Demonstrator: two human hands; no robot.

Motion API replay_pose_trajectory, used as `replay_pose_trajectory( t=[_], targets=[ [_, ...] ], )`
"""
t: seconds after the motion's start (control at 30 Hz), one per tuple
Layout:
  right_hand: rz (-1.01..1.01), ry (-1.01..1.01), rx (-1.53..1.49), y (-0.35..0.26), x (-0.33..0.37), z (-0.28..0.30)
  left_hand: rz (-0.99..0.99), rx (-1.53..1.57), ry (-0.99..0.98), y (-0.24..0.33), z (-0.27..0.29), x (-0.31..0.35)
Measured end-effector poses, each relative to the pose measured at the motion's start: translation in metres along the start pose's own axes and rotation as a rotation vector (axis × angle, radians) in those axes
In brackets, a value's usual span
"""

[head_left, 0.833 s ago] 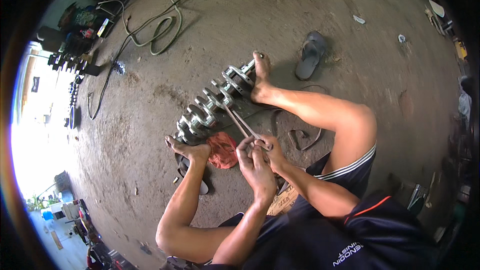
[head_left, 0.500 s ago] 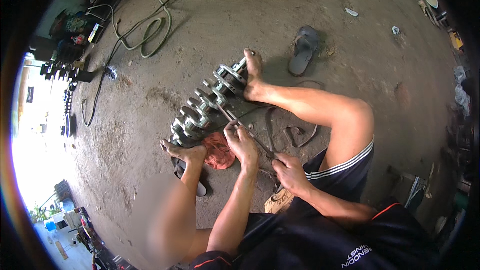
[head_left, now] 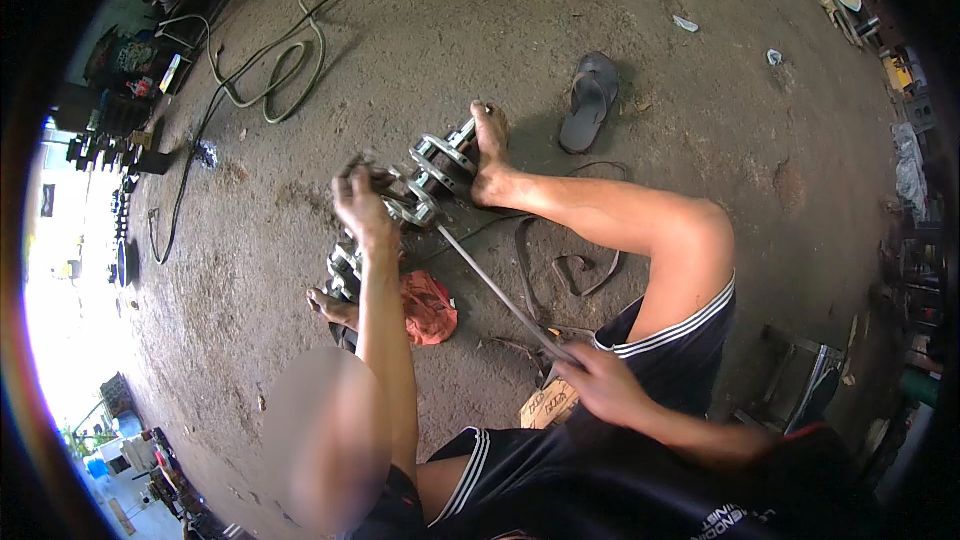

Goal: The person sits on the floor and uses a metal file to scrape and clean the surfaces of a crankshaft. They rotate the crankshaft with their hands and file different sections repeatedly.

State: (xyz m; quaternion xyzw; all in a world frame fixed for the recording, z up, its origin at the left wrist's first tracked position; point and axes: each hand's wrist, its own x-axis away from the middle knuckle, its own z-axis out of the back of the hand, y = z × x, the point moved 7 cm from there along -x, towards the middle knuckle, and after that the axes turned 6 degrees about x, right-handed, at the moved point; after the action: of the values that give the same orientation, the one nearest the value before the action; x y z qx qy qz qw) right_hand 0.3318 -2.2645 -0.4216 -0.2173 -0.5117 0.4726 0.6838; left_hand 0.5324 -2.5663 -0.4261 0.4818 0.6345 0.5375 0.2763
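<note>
- Crankshaft (head_left: 427,208) lies on the floor (head_left: 250,330) at ten o'clock, between the bare feet (head_left: 490,155).
- Grey strip (head_left: 500,292) already meets it — right hand (head_left: 606,382), toward five o'clock, has fingers clamped on the other end.
- Left hand (head_left: 364,210) is over the crankshaft; whether its fingers grip, I cannot tell.
- What is finished or left does not show.

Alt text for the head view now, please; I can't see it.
The right hand grips a long grey strip running to a metal crankshaft on the floor, while the left hand is at the crankshaft's middle. Bare feet are at its ends; a red cloth lies nearby.
</note>
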Motion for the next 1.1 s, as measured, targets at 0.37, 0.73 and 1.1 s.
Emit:
replay_pose_trajectory(
  t=[0.37, 0.73, 1.1],
  targets=[
    [0.144, 0.178, -0.115, 0.050, -0.204, -0.103, 0.212, -0.079, -0.066, -0.004, 0.023, 0.236],
    [0.060, 0.091, -0.003, 0.030, -0.071, -0.030, 0.049, -0.306, 0.029, -0.090, 0.047, 0.165],
    [-0.339, -0.078, -0.341, 0.025, 0.044, 0.030, 0.197, -0.067, 0.128, -0.237, 0.101, 0.041]
  ],
)
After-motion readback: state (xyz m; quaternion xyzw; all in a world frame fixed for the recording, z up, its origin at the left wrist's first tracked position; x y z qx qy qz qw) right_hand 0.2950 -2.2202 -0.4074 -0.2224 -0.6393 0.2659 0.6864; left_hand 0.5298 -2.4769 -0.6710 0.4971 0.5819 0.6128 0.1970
